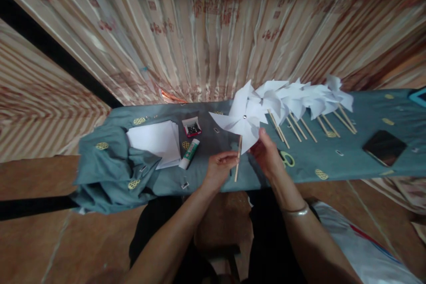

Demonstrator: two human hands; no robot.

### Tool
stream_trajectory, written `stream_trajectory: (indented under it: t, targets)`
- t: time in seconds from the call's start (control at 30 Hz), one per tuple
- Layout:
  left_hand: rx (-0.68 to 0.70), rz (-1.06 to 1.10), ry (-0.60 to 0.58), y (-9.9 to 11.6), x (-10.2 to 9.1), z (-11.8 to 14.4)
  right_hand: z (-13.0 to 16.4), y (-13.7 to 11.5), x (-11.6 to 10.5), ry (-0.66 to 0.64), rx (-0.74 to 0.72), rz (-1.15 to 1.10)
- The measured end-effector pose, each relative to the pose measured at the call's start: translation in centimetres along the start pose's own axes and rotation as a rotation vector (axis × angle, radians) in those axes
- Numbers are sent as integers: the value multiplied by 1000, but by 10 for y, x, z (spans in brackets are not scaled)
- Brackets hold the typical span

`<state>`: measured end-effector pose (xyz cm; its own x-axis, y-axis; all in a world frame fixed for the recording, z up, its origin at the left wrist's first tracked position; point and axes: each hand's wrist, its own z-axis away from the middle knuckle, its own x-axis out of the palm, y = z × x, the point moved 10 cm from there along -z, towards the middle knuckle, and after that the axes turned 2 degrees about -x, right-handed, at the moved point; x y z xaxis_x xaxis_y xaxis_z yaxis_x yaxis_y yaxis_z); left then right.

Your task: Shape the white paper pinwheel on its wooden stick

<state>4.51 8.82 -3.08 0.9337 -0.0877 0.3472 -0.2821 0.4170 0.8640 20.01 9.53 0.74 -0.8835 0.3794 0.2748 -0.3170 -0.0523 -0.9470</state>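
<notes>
A white paper pinwheel (pixel 242 108) with a small metal pin at its centre stands over the table in front of me. My left hand (pixel 218 167) pinches its thin wooden stick (pixel 237 169) below the blades. At the lower right blade is my right hand (pixel 269 153), thumb against the paper and the other fingers partly hidden behind it. More white pinwheels (pixel 309 100) on wooden sticks lie overlapping in a row to the right. Scissors with green handles (pixel 288 159) rest just beyond my right hand, partly covered by it.
Left of my hands lie a glue stick (pixel 189 154), a small open box of metal pins (pixel 192 128) and a stack of white paper (pixel 155 142). A dark phone-like slab (pixel 384 147) sits on the right of the green cloth (pixel 353 164). A patterned curtain (pixel 213 31) hangs behind.
</notes>
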Motion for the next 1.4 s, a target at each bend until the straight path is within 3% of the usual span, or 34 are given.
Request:
stream_trajectory:
  t: [0.23, 0.67, 0.83, 1.13, 1.4]
  targets:
    - [49, 95, 71, 26, -11, -9, 21, -5, 27, -177, -153, 397]
    - [46, 193, 74, 30, -5, -13, 29, 2, 34, -248, -172, 437]
    - [84, 163, 30, 32, 2, -13, 18, -10, 16, -172, -260, 535]
    - [65, 101, 12, 23, 5, -13, -14, -60, -28, 98, -450, 1079]
    - [55, 85, -40, 11, 13, -10, -27, -53, -31, 85, -432, 1430]
